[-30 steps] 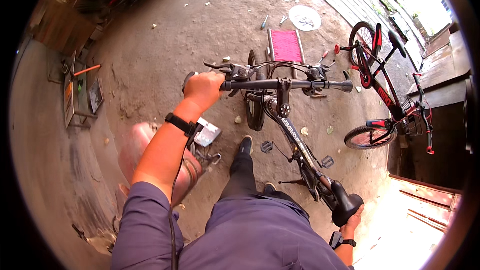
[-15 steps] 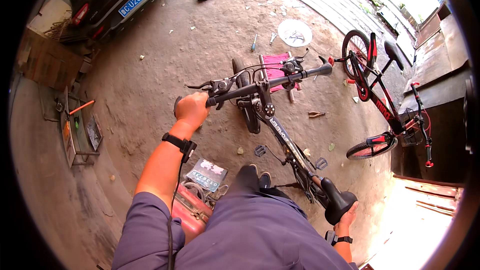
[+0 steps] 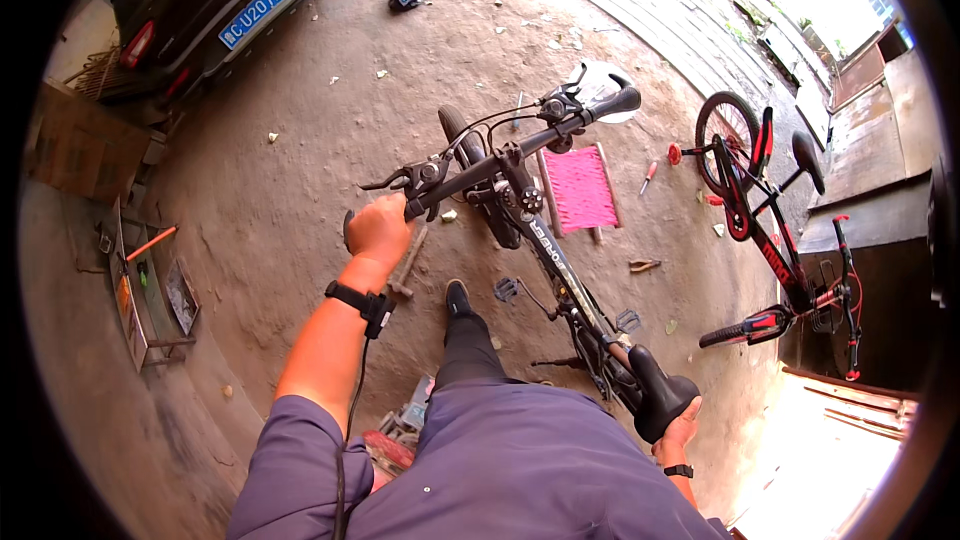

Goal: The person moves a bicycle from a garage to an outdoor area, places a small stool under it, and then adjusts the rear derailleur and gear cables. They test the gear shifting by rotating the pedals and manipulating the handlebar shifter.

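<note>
A black bicycle stands in front of me, its handlebar to the far side and its saddle close to my right hip. My left hand is wrapped round the left handlebar grip, with a brake lever just beyond it. At the back of the saddle, my right hand holds on from behind and below; the saddle hides part of its fingers. The front wheel is on the dirt ground, partly covered by the handlebar and cables.
Past the handlebar are a pink woven folding stool, a screwdriver, pliers and a white round tray. A black and red bicycle stands right. Left are a metal frame cart and a parked car. A red toolbox lies by my legs.
The bicycle and I have moved forward, with both hands keeping their hold. One foot has stepped ahead. The handlebar now overlaps the white tray, and the pink stool shows more fully.
</note>
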`<state>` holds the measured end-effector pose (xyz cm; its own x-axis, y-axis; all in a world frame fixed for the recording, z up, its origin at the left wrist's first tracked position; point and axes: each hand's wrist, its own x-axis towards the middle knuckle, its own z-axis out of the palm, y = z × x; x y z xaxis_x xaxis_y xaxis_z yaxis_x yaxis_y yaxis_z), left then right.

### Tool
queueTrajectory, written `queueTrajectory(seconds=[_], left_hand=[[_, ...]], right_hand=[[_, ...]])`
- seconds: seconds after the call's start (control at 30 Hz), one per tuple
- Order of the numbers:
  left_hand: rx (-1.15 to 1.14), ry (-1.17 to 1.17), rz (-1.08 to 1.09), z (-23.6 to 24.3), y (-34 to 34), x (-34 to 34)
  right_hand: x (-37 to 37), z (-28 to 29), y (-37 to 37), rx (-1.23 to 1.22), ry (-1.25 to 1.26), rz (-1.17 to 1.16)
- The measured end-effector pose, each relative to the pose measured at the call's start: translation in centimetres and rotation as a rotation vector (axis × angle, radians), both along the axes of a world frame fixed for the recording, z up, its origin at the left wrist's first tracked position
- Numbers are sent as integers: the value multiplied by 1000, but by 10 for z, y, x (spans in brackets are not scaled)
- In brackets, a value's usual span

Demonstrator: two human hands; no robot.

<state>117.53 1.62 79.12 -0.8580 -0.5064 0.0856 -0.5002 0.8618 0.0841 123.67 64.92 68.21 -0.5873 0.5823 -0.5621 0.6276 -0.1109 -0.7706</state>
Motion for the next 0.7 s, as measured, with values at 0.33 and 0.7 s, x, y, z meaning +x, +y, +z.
queueTrajectory(seconds=[0.33, 0.7], left_hand=[[94, -97, 175, -2, -95, -61], [151, 7, 384, -21, -173, -73]], right_hand=[[-97, 0, -141, 167, -37, 69], [-143, -15, -259, 212, 5, 155]])
